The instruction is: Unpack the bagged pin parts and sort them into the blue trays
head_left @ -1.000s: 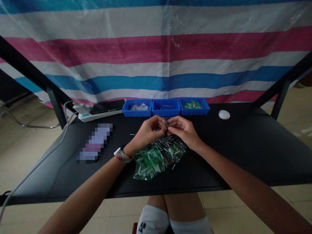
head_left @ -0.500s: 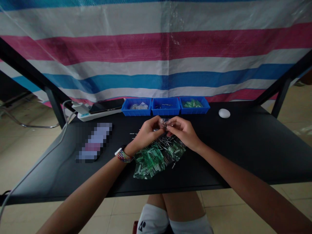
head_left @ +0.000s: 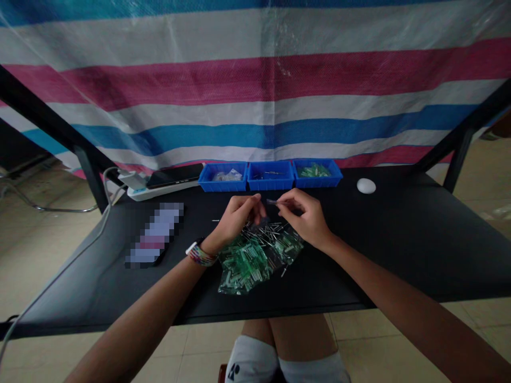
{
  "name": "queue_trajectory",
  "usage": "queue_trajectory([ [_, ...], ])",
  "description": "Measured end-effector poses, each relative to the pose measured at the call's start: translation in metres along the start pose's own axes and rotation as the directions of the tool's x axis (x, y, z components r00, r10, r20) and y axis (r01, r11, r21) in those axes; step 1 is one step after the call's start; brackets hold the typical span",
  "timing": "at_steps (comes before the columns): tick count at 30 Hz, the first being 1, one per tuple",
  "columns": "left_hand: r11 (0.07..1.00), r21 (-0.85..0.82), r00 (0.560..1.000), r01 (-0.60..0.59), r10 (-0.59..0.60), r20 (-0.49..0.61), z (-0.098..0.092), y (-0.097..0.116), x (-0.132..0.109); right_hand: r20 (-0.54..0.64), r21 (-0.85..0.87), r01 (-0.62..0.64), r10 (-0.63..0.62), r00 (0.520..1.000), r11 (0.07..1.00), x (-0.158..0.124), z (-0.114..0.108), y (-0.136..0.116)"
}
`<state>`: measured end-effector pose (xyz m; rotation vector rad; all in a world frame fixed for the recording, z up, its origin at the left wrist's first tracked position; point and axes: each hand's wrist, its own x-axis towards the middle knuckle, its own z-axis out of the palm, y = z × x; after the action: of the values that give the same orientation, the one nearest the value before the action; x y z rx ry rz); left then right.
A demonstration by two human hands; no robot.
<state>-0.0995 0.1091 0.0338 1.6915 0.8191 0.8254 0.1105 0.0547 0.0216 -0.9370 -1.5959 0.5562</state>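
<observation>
My left hand [head_left: 235,218] and my right hand [head_left: 305,218] hover above a clear plastic bag [head_left: 255,255] of small green parts and thin metal pins lying on the black table [head_left: 399,239]. The right fingers pinch a small thin piece [head_left: 272,201] that points left. The left fingers are curled in a pinch, and what they hold is too small to make out. A gap separates the two hands. A beaded bracelet and a white band sit on my left wrist [head_left: 200,254].
Three blue trays [head_left: 270,175] stand in a row at the table's back edge, holding clear, metal and green bits. A phone [head_left: 174,174] lies on a white power strip [head_left: 138,191] at the back left. A white oval object [head_left: 366,185] sits at the back right. A striped tarp hangs behind.
The hands were joined at the fingertips on one small piece; now they have drawn apart, the right keeping a thin piece pinched.
</observation>
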Motion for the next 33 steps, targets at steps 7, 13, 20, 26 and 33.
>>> queue_trajectory([
  [7,0.942,-0.323,0.990,0.091,-0.051,0.132,0.000,0.000,0.001,0.144,-0.424,0.412,-0.389,0.910,0.807,-0.003,-0.008,-0.008],
  [13,0.949,-0.305,0.989,0.077,-0.034,0.141,0.002,0.003,0.000,0.085,-0.390,0.345,-0.340,0.937,0.854,-0.002,-0.006,-0.007],
  [20,0.969,-0.243,0.999,0.040,-0.029,0.045,0.003,0.006,0.002,-0.097,-0.159,0.196,-0.213,0.972,0.968,-0.002,-0.003,-0.013],
  [26,0.994,-0.105,1.000,-0.023,0.023,0.001,0.004,0.011,-0.002,-0.045,0.247,-0.246,0.264,0.963,0.937,-0.003,0.001,-0.002],
  [33,0.995,-0.004,0.995,-0.100,0.100,-0.006,0.005,0.007,-0.004,0.065,0.377,-0.395,0.401,0.914,0.838,0.003,0.005,0.000],
])
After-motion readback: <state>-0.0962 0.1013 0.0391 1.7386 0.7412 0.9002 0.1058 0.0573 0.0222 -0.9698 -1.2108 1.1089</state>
